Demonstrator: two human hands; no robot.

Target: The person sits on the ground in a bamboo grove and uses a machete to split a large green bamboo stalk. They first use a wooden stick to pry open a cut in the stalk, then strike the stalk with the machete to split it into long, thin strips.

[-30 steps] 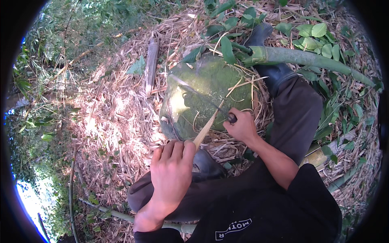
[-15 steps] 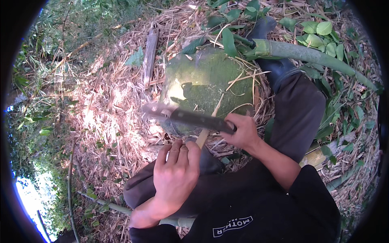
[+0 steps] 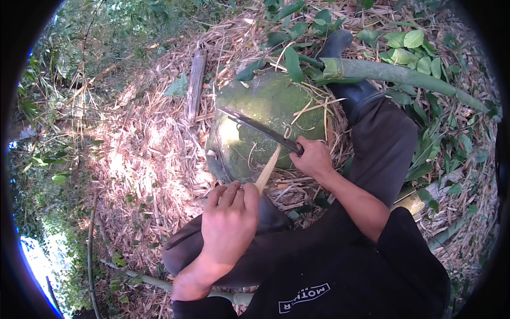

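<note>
While the left hand (image 3: 229, 217) is clamped on the strip (image 3: 269, 170) and the right hand (image 3: 313, 159) gripped round the knife (image 3: 260, 128), the blade has moved from mid-strip to its tip, apparently ending a stroke. The strip juts over the near edge of the block (image 3: 271, 101).

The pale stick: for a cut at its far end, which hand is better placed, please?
Probably the right hand: it grips the knife, whose blade is at the far end of the pale stick. The left hand holds the near end.
</note>
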